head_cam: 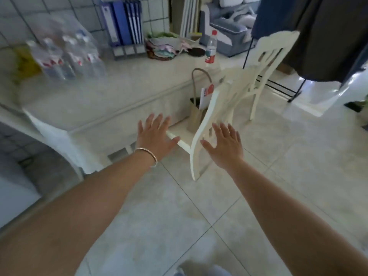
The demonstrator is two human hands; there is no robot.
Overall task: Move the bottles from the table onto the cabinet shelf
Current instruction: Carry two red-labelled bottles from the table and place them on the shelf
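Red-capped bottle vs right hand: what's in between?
Head view: between the right hand and the bottle on the table stands the near chair, its back in front of the hand. A paper bag sits on its seat.

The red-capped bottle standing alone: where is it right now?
In the head view, the red-capped bottle stands upright near the far right end of the table, beside a dark round mat, behind the cream chair.
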